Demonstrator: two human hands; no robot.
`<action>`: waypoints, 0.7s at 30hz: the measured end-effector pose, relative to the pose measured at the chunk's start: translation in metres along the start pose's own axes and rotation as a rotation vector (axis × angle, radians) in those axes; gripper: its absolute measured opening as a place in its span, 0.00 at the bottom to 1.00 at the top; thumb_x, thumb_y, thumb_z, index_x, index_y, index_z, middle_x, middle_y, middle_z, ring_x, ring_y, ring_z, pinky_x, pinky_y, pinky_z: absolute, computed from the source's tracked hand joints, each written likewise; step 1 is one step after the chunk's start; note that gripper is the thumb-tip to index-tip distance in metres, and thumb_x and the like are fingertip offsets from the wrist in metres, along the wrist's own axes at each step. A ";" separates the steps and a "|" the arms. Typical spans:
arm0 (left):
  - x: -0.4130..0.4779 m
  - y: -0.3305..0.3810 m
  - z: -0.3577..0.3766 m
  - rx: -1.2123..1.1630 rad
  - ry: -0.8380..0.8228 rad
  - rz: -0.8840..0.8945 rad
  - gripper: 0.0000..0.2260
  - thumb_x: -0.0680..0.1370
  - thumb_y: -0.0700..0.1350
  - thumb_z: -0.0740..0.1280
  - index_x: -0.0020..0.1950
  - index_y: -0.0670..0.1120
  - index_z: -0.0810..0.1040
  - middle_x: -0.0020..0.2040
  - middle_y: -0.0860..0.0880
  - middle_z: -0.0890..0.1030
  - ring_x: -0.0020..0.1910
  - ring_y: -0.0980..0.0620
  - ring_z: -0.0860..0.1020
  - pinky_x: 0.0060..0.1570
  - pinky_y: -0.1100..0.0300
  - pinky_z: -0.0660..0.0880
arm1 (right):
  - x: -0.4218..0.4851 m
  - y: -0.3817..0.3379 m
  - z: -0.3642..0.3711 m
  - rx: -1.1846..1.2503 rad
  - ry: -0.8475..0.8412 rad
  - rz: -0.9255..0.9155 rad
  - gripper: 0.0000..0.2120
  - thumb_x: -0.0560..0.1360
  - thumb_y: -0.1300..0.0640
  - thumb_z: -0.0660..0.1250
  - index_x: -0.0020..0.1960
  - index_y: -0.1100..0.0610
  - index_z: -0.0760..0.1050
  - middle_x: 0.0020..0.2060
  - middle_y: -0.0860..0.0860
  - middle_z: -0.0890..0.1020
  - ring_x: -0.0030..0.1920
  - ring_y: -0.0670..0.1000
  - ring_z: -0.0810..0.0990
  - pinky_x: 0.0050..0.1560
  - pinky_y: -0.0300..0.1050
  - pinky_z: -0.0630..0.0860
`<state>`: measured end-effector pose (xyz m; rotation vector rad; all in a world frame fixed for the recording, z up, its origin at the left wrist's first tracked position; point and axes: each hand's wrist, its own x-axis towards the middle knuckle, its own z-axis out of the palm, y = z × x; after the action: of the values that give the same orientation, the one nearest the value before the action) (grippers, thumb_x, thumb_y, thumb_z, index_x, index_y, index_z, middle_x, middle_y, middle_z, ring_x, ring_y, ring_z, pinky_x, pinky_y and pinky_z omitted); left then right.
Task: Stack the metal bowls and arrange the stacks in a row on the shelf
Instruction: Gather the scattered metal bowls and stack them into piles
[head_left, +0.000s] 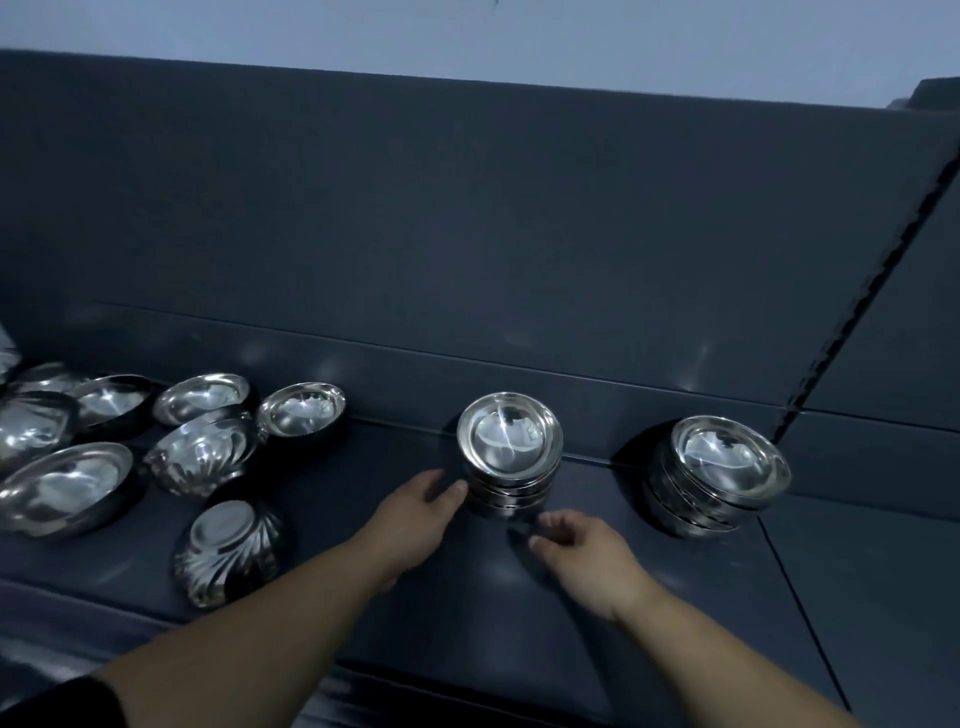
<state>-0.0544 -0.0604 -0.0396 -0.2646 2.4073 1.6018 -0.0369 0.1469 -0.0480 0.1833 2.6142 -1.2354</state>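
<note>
Left hand (418, 512) at edge of stack (511, 470)

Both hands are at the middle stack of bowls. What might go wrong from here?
1. The middle stack is tall; only the left hand touches its side, the right hand seems just short, so a one-sided push may tip it.
2. The right stack looks unevenly nested; a bump may spill it.
3. The overturned bowl lies beside the left forearm and may get knocked.
</note>
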 end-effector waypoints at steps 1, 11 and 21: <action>-0.005 -0.004 -0.005 0.127 0.028 0.024 0.28 0.77 0.57 0.65 0.75 0.49 0.65 0.72 0.49 0.70 0.68 0.50 0.72 0.69 0.54 0.68 | -0.002 -0.003 0.004 -0.028 -0.024 -0.018 0.18 0.75 0.52 0.71 0.63 0.54 0.77 0.53 0.47 0.83 0.55 0.47 0.81 0.58 0.37 0.74; -0.069 -0.045 -0.073 0.612 0.298 0.260 0.26 0.76 0.52 0.67 0.73 0.50 0.67 0.72 0.50 0.66 0.70 0.53 0.67 0.67 0.65 0.61 | -0.008 -0.058 0.064 -0.239 -0.176 -0.281 0.23 0.73 0.49 0.72 0.67 0.52 0.75 0.59 0.49 0.81 0.59 0.46 0.79 0.61 0.37 0.72; -0.094 -0.083 -0.187 0.610 0.537 0.176 0.26 0.77 0.52 0.66 0.74 0.50 0.66 0.74 0.50 0.65 0.72 0.50 0.64 0.68 0.57 0.64 | -0.016 -0.132 0.130 -0.281 -0.184 -0.411 0.26 0.74 0.44 0.71 0.69 0.48 0.72 0.66 0.45 0.77 0.65 0.46 0.75 0.59 0.32 0.66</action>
<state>0.0407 -0.2628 -0.0154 -0.4112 3.2646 0.8347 -0.0282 -0.0374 -0.0249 -0.5162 2.6998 -0.9180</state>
